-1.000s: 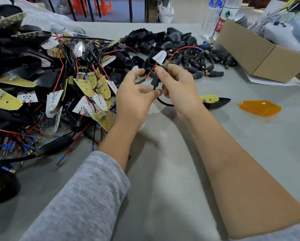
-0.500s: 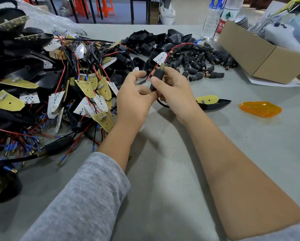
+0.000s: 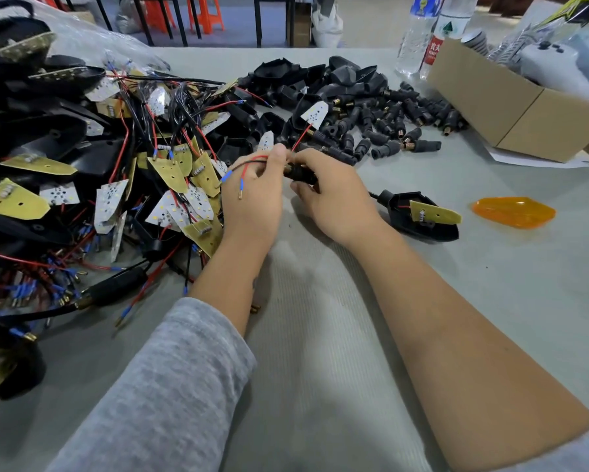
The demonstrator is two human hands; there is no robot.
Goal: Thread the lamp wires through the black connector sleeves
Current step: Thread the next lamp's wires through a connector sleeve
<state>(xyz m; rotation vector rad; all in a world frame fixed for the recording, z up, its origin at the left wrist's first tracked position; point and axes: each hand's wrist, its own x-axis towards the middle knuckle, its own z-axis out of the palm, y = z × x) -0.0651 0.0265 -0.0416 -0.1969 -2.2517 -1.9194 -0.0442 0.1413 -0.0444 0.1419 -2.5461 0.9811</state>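
Observation:
My left hand (image 3: 254, 195) pinches a red and a black lamp wire (image 3: 249, 165); their blue-capped ends hang over the back of that hand. My right hand (image 3: 334, 192) grips a black connector sleeve (image 3: 298, 173) just right of the left fingertips, and the wires run into it. A black cable leads from under my right hand to a black lamp housing (image 3: 419, 216) with a yellow circuit board, lying on the table to the right. A heap of loose black sleeves (image 3: 385, 131) lies behind my hands.
A big tangle of wired lamp boards and black housings (image 3: 92, 172) fills the table's left side. An orange lens (image 3: 514, 212) lies at the right. A cardboard box (image 3: 511, 107) and water bottles (image 3: 422, 35) stand at the back right.
The wire ends have come out of the sleeve's left end and now hang over my left hand. Both hands dropped a little toward the table, and the lamp housing slid left.

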